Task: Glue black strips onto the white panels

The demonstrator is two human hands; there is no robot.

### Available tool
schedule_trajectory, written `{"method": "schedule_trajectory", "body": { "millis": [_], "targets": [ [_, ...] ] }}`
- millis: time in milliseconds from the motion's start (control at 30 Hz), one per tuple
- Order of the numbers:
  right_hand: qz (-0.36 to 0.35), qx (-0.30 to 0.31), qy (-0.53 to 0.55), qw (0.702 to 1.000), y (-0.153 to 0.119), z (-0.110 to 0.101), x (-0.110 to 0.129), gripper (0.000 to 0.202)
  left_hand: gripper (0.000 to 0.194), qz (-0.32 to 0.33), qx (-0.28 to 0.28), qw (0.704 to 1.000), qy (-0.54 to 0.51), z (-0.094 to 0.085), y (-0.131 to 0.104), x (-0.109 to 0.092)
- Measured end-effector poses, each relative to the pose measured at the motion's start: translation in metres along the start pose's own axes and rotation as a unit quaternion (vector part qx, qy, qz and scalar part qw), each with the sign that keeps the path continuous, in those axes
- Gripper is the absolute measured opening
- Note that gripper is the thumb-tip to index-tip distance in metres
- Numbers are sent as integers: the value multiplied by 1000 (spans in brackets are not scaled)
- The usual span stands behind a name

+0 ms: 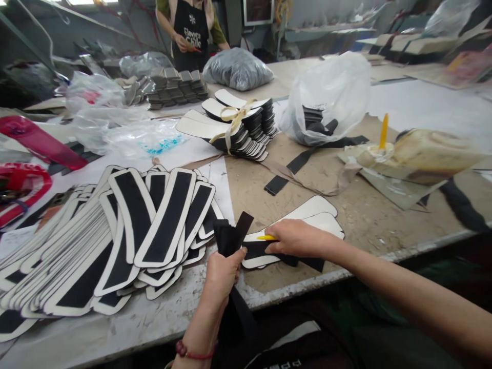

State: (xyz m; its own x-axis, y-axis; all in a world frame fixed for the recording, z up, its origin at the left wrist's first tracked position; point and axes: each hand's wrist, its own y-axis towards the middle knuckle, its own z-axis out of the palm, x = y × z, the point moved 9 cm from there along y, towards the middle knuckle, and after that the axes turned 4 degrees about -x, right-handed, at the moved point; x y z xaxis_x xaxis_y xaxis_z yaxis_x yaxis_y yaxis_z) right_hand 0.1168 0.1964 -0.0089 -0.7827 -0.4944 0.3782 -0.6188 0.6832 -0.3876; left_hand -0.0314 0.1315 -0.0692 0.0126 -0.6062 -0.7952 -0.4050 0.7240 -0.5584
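While the left hand (222, 272) pinches a bunch of folded black strips (226, 238) near the front edge of the surface (119, 328), the right hand (298, 238), its fingers curled closed around a yellow stick (266, 238), rests over a white-bordered panel (253, 251) with a black middle. That panel lies on a scuffed brown sheet (357, 215), overlapping pale panels (321, 218). To the left spreads a large fanned pile of similar panels (165, 220). Farther back on the surface stand stacks tied with cream ribbon (238, 118), beside a translucent plastic bag (330, 82) with black pieces inside; a stained container (423, 154) sits at the right. Across the cluttered room, a person in a black apron (191, 28) stands behind stacked grey pieces (177, 87).
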Motion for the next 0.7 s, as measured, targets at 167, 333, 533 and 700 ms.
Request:
{"method": "schedule_trajectory", "body": {
  "millis": [167,333,533,700],
  "targets": [
    [99,-33,3,994,-59,-19,-63,22,40,5,8,1000,4,-1,-1,0],
    [199,-111,-18,974,-82,-27,-114,27,40,18,3,1000,18,-2,-4,-2],
    [290,-113,-113,943,-76,-21,-125,31,42,34,-7,998,52,-3,-7,-4],
    [290,-105,-116,944,-70,-21,-125,30,42,48,-7,997,57,-2,-8,-7]
  ]
}}
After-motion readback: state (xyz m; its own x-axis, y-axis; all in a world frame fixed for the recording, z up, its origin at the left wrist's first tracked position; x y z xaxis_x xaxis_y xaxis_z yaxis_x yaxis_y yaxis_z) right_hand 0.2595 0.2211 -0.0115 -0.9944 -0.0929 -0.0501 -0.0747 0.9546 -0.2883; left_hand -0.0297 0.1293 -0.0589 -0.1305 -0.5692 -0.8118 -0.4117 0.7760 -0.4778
